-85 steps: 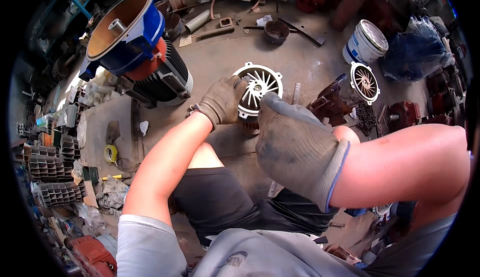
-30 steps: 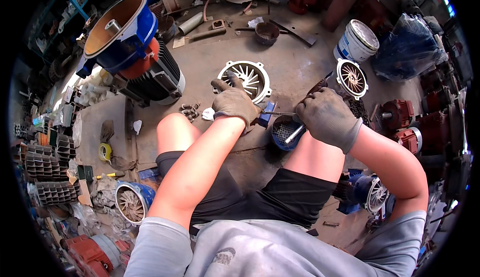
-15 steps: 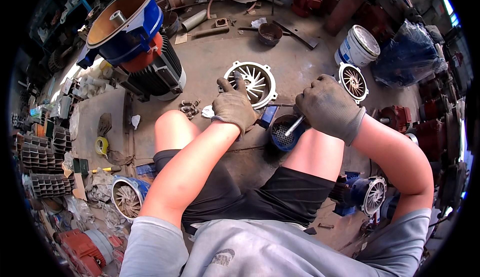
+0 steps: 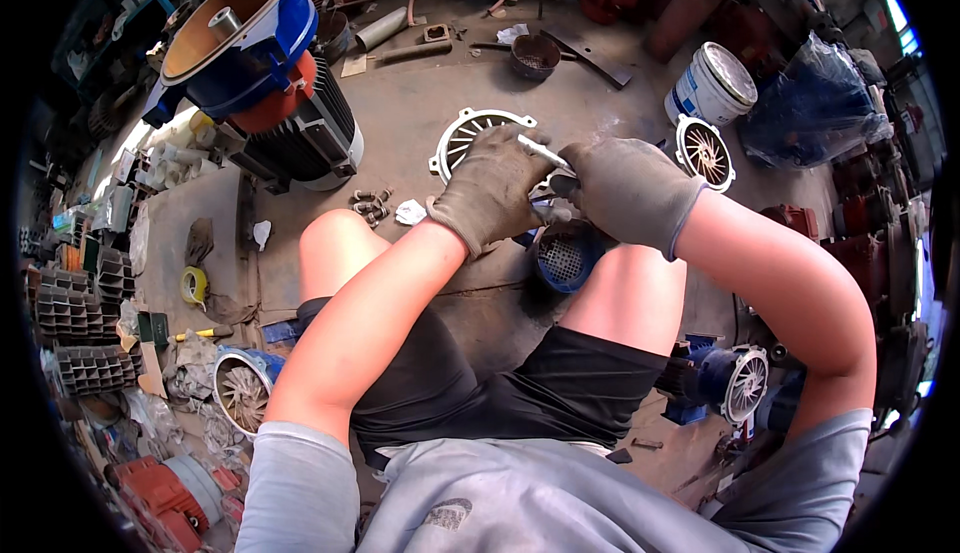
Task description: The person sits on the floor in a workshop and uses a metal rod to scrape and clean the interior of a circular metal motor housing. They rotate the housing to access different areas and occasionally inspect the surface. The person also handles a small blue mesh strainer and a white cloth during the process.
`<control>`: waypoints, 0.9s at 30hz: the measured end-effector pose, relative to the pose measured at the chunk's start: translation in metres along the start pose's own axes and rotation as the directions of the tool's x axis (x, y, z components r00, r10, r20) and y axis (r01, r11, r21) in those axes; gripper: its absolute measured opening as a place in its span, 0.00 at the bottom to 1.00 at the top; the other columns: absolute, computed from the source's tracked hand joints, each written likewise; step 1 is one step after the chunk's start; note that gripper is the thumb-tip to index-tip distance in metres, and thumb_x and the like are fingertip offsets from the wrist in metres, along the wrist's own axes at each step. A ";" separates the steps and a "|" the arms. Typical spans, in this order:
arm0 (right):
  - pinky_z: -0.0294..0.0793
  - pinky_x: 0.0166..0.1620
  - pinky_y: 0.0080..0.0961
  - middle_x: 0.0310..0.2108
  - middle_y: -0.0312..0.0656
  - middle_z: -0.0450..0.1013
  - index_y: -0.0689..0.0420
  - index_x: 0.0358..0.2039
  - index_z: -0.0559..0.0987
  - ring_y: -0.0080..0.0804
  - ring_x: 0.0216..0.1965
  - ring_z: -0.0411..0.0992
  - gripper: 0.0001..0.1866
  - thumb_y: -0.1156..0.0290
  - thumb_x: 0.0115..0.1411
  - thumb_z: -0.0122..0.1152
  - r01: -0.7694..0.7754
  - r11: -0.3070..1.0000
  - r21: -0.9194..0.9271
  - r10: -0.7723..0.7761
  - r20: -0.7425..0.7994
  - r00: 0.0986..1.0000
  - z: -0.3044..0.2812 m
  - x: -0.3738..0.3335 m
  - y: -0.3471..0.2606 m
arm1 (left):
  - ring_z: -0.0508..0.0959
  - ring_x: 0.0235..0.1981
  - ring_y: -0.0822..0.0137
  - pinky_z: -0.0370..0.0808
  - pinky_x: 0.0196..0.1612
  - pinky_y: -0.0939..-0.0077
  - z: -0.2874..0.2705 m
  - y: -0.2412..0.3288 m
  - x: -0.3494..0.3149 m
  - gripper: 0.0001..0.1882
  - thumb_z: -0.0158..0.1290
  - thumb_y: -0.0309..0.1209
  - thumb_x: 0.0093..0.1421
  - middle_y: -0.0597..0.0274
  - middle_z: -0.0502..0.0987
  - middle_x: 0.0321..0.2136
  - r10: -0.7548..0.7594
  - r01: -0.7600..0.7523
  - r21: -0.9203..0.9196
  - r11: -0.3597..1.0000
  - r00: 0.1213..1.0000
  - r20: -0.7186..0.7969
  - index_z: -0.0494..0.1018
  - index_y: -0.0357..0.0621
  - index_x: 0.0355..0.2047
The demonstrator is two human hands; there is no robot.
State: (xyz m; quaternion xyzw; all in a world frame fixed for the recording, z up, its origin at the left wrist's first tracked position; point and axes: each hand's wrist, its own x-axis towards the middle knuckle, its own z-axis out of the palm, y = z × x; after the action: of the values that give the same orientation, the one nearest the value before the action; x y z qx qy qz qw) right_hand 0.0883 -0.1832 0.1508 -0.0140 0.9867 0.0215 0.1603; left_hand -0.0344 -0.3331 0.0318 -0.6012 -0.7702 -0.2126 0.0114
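Observation:
My gloved right hand (image 4: 635, 193) is closed around a silver metal rod-shaped tool (image 4: 545, 151), which slants up to the left out of the fist. Close beside it, my gloved left hand (image 4: 495, 188) curls its fingers in front of a round pale metal ring with radial spokes (image 4: 455, 138). The left fingertips come near the tool's end; what lies inside them is hidden. Most of the spoked ring is covered by that hand. Just below the hands, between my knees, a blue round part with a perforated grille (image 4: 566, 261) stands on the floor.
A large motor with a blue flange (image 4: 275, 83) stands upright at the left. Bolts (image 4: 371, 207) and crumpled white paper (image 4: 410, 212) lie near my left knee. A small bowl (image 4: 535, 57) is ahead; a white bucket (image 4: 712, 85) and another spoked ring (image 4: 704, 153) are right.
The right hand has moved left, and its tool now points up-left instead of down-left. My left hand has shifted right and curled, covering more of the spoked ring.

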 end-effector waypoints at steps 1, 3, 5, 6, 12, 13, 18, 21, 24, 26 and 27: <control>0.87 0.50 0.45 0.38 0.52 0.89 0.59 0.51 0.88 0.50 0.43 0.90 0.15 0.62 0.73 0.66 0.055 0.996 0.068 -0.055 -0.003 0.998 -0.005 0.007 0.004 | 0.83 0.62 0.48 0.76 0.69 0.50 0.027 -0.016 -0.002 0.22 0.76 0.48 0.59 0.55 0.85 0.56 0.037 -0.063 -0.174 0.983 0.988 -0.150 0.89 0.51 0.48; 0.87 0.50 0.44 0.39 0.55 0.89 0.63 0.54 0.88 0.50 0.41 0.89 0.21 0.57 0.79 0.61 -0.272 0.791 0.548 0.178 0.219 0.959 -0.026 0.019 -0.008 | 0.88 0.49 0.52 0.82 0.61 0.55 0.074 -0.043 -0.010 0.12 0.76 0.36 0.57 0.60 0.89 0.40 -0.048 -0.069 -0.378 0.923 0.956 -0.290 0.90 0.52 0.42; 0.87 0.50 0.44 0.39 0.56 0.88 0.63 0.55 0.88 0.50 0.40 0.89 0.23 0.56 0.81 0.58 -0.249 0.752 0.610 0.229 0.113 0.967 -0.012 0.016 0.010 | 0.88 0.47 0.54 0.82 0.60 0.54 0.076 -0.036 -0.001 0.10 0.75 0.37 0.59 0.62 0.89 0.39 -0.006 -0.100 -0.322 0.941 0.950 -0.312 0.90 0.51 0.40; 0.87 0.50 0.44 0.39 0.56 0.88 0.63 0.55 0.89 0.51 0.39 0.88 0.24 0.55 0.82 0.57 -0.235 0.734 0.637 0.256 0.061 0.965 -0.007 0.011 0.019 | 0.88 0.46 0.54 0.82 0.60 0.54 0.074 -0.032 0.001 0.09 0.75 0.37 0.60 0.62 0.89 0.39 0.014 -0.115 -0.295 0.949 0.946 -0.323 0.90 0.51 0.38; 0.84 0.63 0.46 0.68 0.54 0.78 0.51 0.77 0.75 0.53 0.62 0.83 0.35 0.69 0.70 0.73 0.084 0.971 0.223 0.065 -0.586 0.808 0.020 -0.011 0.041 | 0.85 0.54 0.51 0.80 0.61 0.51 0.082 -0.031 -0.002 0.13 0.72 0.45 0.66 0.62 0.88 0.43 -0.002 -0.080 -0.247 0.966 0.949 -0.317 0.89 0.54 0.45; 0.84 0.63 0.45 0.69 0.53 0.78 0.50 0.76 0.77 0.53 0.62 0.83 0.35 0.69 0.70 0.74 0.136 0.991 -0.020 -0.118 -0.628 0.769 0.017 -0.016 0.040 | 0.84 0.55 0.51 0.80 0.62 0.51 0.079 -0.029 -0.003 0.13 0.71 0.45 0.66 0.62 0.88 0.44 -0.009 -0.066 -0.231 0.971 0.952 -0.307 0.90 0.54 0.45; 0.86 0.54 0.42 0.60 0.45 0.84 0.50 0.59 0.86 0.44 0.54 0.87 0.20 0.61 0.69 0.76 0.193 0.975 -0.108 -0.221 -0.473 0.853 0.007 -0.029 0.031 | 0.83 0.58 0.48 0.77 0.66 0.49 0.069 -0.024 -0.002 0.16 0.71 0.49 0.66 0.59 0.88 0.47 -0.042 -0.016 -0.236 0.972 0.970 -0.239 0.91 0.56 0.47; 0.86 0.47 0.46 0.45 0.44 0.87 0.52 0.49 0.84 0.46 0.44 0.88 0.14 0.55 0.74 0.69 -0.207 0.978 -0.031 0.193 -0.249 0.949 -0.009 -0.013 0.004 | 0.83 0.58 0.47 0.77 0.68 0.49 0.087 -0.034 -0.005 0.19 0.70 0.56 0.67 0.57 0.89 0.46 -0.032 -0.038 -0.207 0.978 0.944 -0.328 0.93 0.59 0.48; 0.86 0.46 0.48 0.46 0.48 0.86 0.54 0.59 0.83 0.49 0.43 0.87 0.18 0.59 0.74 0.66 -0.226 0.974 -0.021 0.208 -0.316 0.926 -0.018 -0.018 0.006 | 0.83 0.57 0.50 0.78 0.64 0.49 0.074 -0.026 -0.004 0.15 0.73 0.47 0.64 0.63 0.89 0.43 -0.050 -0.030 -0.275 0.961 0.958 -0.282 0.91 0.53 0.41; 0.86 0.49 0.47 0.53 0.49 0.86 0.53 0.66 0.82 0.49 0.47 0.87 0.24 0.62 0.72 0.68 -0.098 0.978 -0.184 -0.003 -0.481 0.877 -0.015 -0.025 0.021 | 0.84 0.56 0.49 0.78 0.64 0.49 0.071 -0.026 -0.003 0.15 0.73 0.48 0.64 0.62 0.89 0.42 -0.035 -0.049 -0.281 0.959 0.957 -0.286 0.90 0.53 0.41; 0.85 0.56 0.47 0.62 0.46 0.83 0.51 0.74 0.78 0.48 0.55 0.85 0.34 0.66 0.67 0.72 0.046 0.970 -0.237 -0.150 -0.446 0.882 -0.021 -0.028 0.027 | 0.84 0.56 0.50 0.78 0.63 0.49 0.070 -0.026 -0.001 0.15 0.73 0.49 0.65 0.62 0.89 0.42 -0.033 -0.052 -0.295 0.954 0.960 -0.278 0.90 0.53 0.41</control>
State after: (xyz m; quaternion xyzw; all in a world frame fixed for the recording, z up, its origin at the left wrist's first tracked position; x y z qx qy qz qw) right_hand 0.1079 -0.1568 0.1804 -0.0865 0.9860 0.1181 -0.0799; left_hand -0.0419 -0.3151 -0.0406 -0.5636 -0.7167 -0.4097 0.0297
